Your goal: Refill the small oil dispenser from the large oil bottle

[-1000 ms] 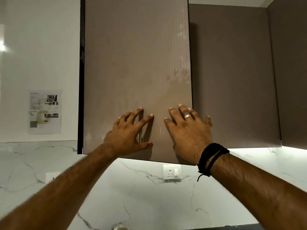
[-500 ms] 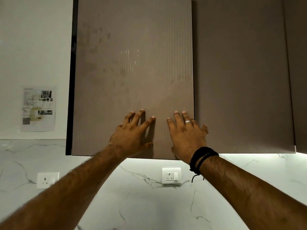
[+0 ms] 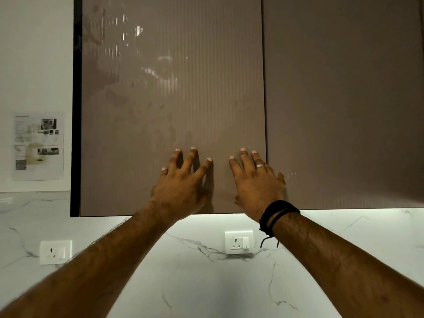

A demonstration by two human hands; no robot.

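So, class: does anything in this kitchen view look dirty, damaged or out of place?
Yes. The glossy taupe ribbed cabinet door carries greasy smudges across its upper left, and the printed paper notice on the white wall has a yellowish stain. Otherwise nothing stands out.

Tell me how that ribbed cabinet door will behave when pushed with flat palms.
The cabinet door looks like a rigid panel, so it likely swings without flexing. Its glossy, smudged face may be slippery under the left hand and right hand.

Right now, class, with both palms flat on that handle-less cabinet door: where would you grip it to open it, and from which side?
Probably the cabinet door bottom edge, from below: its face shows no handle, and that edge overhangs the marble backsplash beneath the left hand and right hand.
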